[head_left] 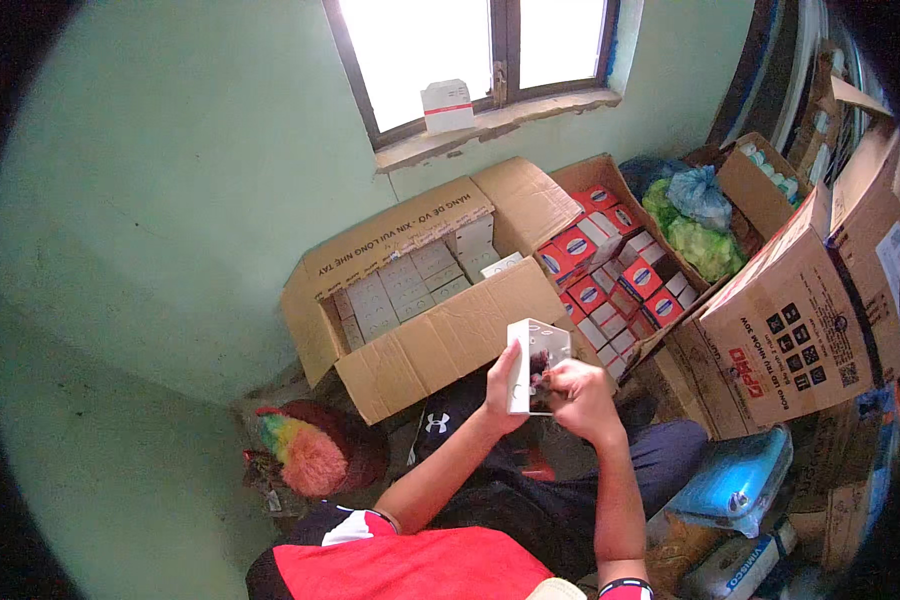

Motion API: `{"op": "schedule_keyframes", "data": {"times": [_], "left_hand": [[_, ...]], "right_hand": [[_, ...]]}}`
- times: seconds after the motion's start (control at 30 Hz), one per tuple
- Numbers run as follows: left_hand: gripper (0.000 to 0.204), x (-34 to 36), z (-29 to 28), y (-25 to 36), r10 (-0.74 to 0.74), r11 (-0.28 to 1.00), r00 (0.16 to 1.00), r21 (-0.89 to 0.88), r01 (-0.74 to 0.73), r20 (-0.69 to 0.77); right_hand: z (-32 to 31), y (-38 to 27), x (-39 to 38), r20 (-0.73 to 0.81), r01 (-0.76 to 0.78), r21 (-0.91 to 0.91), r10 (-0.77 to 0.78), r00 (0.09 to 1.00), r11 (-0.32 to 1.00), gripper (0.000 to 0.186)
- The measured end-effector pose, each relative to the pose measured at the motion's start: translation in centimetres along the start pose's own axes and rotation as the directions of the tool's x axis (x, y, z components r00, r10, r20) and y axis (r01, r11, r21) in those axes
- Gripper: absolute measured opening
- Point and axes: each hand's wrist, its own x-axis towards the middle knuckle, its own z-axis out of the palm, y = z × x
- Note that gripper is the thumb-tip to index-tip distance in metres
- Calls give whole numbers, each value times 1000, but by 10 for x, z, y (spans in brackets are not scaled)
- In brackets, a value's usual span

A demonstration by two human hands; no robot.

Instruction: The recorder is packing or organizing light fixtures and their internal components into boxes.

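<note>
My left hand point(504, 390) grips a white, open-fronted box-like casing point(519, 375) by its side and holds it upright above my lap. Small round holes show along the casing's top. Inside it is something dark and reddish, too small to make out. My right hand point(586, 402) is at the casing's right side, with its fingers bent and closed together at the opening. Whatever those fingers pinch is hidden. Just beyond the casing stands a large open cardboard carton point(420, 365) filled with small white boxes point(405, 283).
Right of the carton is another carton with red-and-white boxes point(590, 292). Plastic bags point(705, 245) lie behind it. A tall, tilted carton point(800, 330) and a blue plastic-wrapped pack point(735, 480) are at right. A colourful fluffy duster point(315, 460) lies left. A white box point(448, 106) stands on the windowsill.
</note>
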Motion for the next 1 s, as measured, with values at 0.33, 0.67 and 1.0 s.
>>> {"op": "schedule_keyframes", "data": {"times": [0.33, 0.67, 1.0], "left_hand": [[60, -4, 65, -5, 104, 979, 985, 188, -77, -139], [77, -1, 77, 9, 128, 963, 992, 239, -126, 6], [90, -3, 75, 16, 105, 964, 994, 251, -92, -39]], "right_hand": [[-2, -15, -12, -32, 4, -117, -8, 999, 993, 26], [5, -26, -19, -10, 12, -100, -13, 1000, 995, 22], [7, -35, -15, 103, 175, -264, -153, 983, 949, 10]]}}
